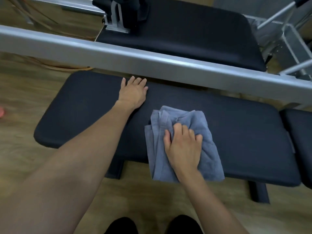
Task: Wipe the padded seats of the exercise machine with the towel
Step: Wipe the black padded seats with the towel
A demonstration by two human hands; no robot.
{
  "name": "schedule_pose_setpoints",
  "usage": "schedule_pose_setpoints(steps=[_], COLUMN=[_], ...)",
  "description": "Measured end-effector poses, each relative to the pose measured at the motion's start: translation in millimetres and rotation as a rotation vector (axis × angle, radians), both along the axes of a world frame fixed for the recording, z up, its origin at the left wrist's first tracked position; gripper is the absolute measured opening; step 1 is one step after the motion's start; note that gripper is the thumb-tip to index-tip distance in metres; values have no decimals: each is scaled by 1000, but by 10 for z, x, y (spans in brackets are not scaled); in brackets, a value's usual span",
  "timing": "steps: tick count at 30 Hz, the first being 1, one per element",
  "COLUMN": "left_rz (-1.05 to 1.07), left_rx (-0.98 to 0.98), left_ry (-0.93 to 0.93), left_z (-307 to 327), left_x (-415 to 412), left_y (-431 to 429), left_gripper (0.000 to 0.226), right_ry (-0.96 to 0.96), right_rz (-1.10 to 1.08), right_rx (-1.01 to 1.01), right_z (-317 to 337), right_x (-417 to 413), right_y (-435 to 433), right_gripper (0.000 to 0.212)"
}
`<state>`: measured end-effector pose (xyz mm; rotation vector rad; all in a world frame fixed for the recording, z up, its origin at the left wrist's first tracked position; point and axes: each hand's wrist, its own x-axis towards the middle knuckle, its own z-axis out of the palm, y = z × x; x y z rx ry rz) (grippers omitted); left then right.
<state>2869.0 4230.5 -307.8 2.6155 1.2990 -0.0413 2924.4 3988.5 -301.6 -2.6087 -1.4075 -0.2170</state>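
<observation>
padded seat (236,141): long rectangular pad with rounded corners, covered in smooth dark navy upholstery and carried on dark legs above the floor.
towel (209,159): grey-blue terry cloth, folded into several rumpled layers; laid on the middle of the padded seat, with its near edge reaching the seat's front edge.
right hand (183,147): set palm-down on top of the towel; the grip is closed, with fingers curled into the folds and the thumb pressed against the cloth. The forearm is extended from the lower right.
left hand (133,92): laid flat on bare upholstery, left of the towel and apart from it; the grip is open, fingers straight, nothing held. The arm is stretched nearly straight.
metal rail (152,59): brushed silver beam with rounded edges, seen crossing diagonally just beyond the left fingertips.
second pad (202,36): same dark upholstery, seen behind the rail.
floor (25,92): light brown wood-grain planks.
</observation>
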Motion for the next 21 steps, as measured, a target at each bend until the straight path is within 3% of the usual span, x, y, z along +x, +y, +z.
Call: schedule_pose_setpoints(steps=[4,10,15,21], left_rz=[-23,5,-11,36], left_rx=[72,35,42,-14], left_ry=[-75,-178,-234,-300], left_z=[-9,-25,-27,44], left_x=[-33,0,-141,-616], left_y=[61,273,302,50], left_gripper=[47,40,35,38], right_ry=[-6,16,-19,-44], right_rz=[-16,-28,24,44], right_rx=[30,118,39,97], right_z=[-26,-80,-111,-51], right_x=[-6,523,959,604], right_y=[190,1268,2153,1769], right_gripper=[28,27,35,35])
